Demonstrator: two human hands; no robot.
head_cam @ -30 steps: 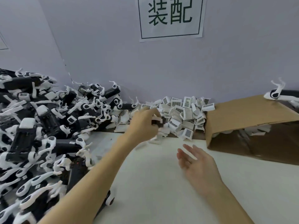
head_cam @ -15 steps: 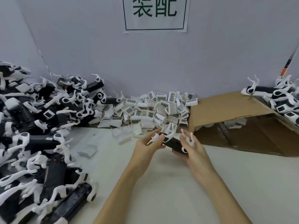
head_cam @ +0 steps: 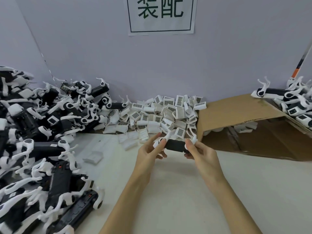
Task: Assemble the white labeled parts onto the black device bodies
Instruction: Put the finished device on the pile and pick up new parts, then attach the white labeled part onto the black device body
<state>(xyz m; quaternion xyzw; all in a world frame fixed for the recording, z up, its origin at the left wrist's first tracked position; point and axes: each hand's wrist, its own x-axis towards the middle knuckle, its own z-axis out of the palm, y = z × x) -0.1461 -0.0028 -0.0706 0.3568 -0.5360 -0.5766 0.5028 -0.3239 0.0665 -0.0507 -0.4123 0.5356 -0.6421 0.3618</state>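
Two hands on one unit: the left hand (head_cam: 148, 153) and the right hand (head_cam: 200, 152) hold a single black device body (head_cam: 175, 144) between them, lifted just above the pale table (head_cam: 185, 191), lying roughly level across the view. Left fingers curl round its left end, where a white hinged arm sticks up; index finger looks extended along the top. Right fingers and thumb pinch the right end beside a second white arm. Neither hand shows a labeled part in it, as far as can be told; the palms hide what lies under the body. Loose white labeled parts (head_cam: 162, 115) heaped just behind the hands against the wall, barcode stickers facing all ways, a few strays on the table to the left. Big pile of black-and-white bodies (head_cam: 42, 132) at far left. Open cardboard box (head_cam: 239, 115) on its side at right, more units (head_cam: 295, 102) stacked on and beyond it. Judgement: the step in hand is presenting and orienting a body ready for its part, fitting not yet begun. Next move likely calls for freeing one hand, picking one labeled part from the heap, turning it sticker outward, and seating it square on the body while the other hand steadies it
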